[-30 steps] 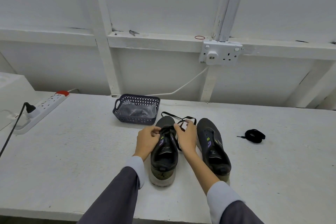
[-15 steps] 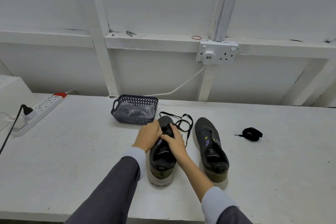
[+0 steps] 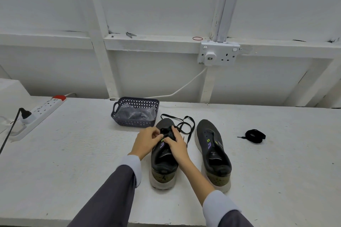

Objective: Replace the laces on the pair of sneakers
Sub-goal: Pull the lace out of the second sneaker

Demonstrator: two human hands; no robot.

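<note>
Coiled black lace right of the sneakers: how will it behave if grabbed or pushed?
The coiled black lace is probably floppy: it lies in flat, slack loops on the table. Likely light, being thin flat cord. Lifted by one loop it would probably unravel, since nothing visible ties it and one tip sticks out loose.

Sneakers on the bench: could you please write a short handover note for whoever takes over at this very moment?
Hands: left hand and right hand both pinch the black lace at the front eyelets of the left sneaker.
Things: the right sneaker stands beside it with no lace visible. A coiled lace lies further right. The basket behind holds a clear bag.
Done: lacing has only begun at the toe end, and most of the lace trails loose on the table.
Left: finish threading this sneaker, then lace the other, probably with the coiled lace.
</note>
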